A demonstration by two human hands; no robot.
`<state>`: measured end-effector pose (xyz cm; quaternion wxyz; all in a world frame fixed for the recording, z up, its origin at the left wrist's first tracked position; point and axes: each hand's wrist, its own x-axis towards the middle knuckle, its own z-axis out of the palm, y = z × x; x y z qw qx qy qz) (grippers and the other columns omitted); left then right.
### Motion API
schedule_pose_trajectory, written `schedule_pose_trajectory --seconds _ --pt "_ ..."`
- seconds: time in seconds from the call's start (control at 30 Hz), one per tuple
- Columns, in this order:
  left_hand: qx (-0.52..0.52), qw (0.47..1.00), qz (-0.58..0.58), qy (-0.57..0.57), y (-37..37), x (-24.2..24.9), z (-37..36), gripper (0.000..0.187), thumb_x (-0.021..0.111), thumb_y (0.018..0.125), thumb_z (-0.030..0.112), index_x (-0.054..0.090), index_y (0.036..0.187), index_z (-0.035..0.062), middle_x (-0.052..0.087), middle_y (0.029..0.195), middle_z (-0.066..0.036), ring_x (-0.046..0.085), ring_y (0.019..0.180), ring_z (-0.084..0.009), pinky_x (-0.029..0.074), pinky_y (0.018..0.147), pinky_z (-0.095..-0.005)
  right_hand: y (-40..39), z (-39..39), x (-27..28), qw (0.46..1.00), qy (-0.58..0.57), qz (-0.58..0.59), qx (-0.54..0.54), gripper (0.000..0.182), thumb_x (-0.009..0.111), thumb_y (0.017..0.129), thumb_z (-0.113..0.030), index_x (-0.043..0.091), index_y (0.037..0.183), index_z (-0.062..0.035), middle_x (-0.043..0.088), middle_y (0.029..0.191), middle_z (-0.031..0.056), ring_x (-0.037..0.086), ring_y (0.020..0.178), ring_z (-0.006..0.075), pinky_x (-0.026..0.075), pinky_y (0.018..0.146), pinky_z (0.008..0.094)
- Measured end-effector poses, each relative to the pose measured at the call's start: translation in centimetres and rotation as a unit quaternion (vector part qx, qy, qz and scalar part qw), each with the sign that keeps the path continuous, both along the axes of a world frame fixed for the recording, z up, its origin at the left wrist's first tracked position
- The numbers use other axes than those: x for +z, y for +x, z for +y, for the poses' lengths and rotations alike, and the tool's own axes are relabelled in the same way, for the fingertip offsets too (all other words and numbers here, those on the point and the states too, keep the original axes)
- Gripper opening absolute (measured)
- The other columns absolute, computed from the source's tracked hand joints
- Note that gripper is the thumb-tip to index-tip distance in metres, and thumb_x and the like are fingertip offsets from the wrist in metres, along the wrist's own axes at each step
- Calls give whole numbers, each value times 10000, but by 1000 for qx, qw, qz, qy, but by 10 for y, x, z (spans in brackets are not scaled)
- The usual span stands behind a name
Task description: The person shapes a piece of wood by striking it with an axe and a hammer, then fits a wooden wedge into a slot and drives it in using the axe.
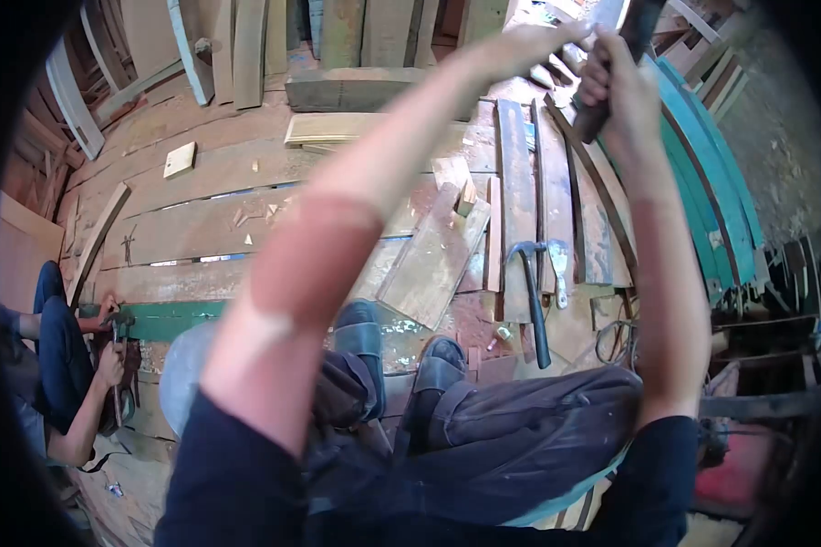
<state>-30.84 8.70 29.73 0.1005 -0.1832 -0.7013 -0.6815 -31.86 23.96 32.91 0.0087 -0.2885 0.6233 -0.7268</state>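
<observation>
My right hand (616, 87) is closed around a dark strip of wood (643, 25), raised at the upper right. My left hand (538, 46) reaches across to it, its fingertips close to my right thumb. Blur and the viewing angle hide whether those left fingers grip anything. Below my hands, a claw hammer (537, 314) lies on the floor with its head toward the boards. Beside it is a paint-marked scraper (559, 272) on a long plank (517, 201).
Teal boards (716, 173) lie at the right. A short board (433, 260) lies before my sandalled feet. A small wood block (181, 159) rests on the plank floor. At the left, a co-worker's hand (109, 365) holds a tool near a green board (173, 319).
</observation>
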Motion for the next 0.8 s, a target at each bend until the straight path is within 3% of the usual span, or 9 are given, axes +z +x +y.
schedule_pose_trajectory --seconds 0.03,0.07,0.1,0.2,0.3,0.37,0.47,0.63,0.8 --pt "29 998 54 -19 -23 -35 7 672 399 940 638 617 1156 40 641 995 -70 602 926 -147 497 827 -301 -7 -6 -14 999 -2 7 -31 304 647 903 -275 528 711 -71 495 577 -14 440 461 61 326 424 227" --pt "59 987 -9 152 9 -51 37 671 394 935 659 600 1142 56 611 906 -26 553 801 -127 462 741 -270 -9 -10 -34 998 1 -7 -57 283 663 893 -270 556 725 -69 513 574 -14 454 449 66 333 411 236" --pt "35 987 -19 155 2 -91 41 677 381 913 704 580 1140 99 568 829 11 511 752 -120 415 652 -248 -6 -15 -66 989 64 42 -127 272 663 894 -268 570 735 -67 530 571 -7 462 427 75 347 396 257" --pt "37 888 -168 427 31 -207 80 722 391 965 611 441 1398 35 499 1366 -80 450 1248 -165 309 1065 -270 22 -16 -176 972 124 25 -197 383 635 912 -271 566 698 37 540 575 32 491 536 92 390 477 325" --pt "196 899 -194 339 91 -251 96 646 400 1000 521 530 1280 -48 558 1271 -103 487 1190 -153 347 1024 -264 56 -4 -276 940 261 -105 -193 264 583 943 -217 634 888 35 625 766 64 570 701 119 463 615 335" --pt "212 889 -245 324 102 -312 103 567 408 1009 486 600 1168 -23 638 1106 -100 568 1053 -169 416 935 -283 77 -3 -318 931 196 -253 -174 219 574 946 -181 620 909 29 595 736 33 544 665 112 452 595 321" --pt "220 905 -251 266 104 -366 112 539 413 1007 478 604 1148 -6 661 1034 -134 603 1003 -193 441 903 -310 79 3 -361 924 184 -258 -214 200 570 940 -169 611 903 24 574 717 16 524 627 113 442 570 315" --pt "244 905 -267 225 97 -371 116 529 414 1006 462 580 1188 -6 652 1077 -184 605 1054 -238 431 930 -333 56 9 -374 909 182 -291 -236 271 612 895 -190 638 860 77 636 733 85 573 637 161 465 591 353" --pt "220 875 -272 335 84 -354 117 543 389 1021 442 531 1264 -22 594 1241 -171 541 1175 -230 382 1003 -320 40 6 -349 917 219 -289 -166 279 620 892 -206 624 809 60 622 719 79 564 635 152 452 578 348"
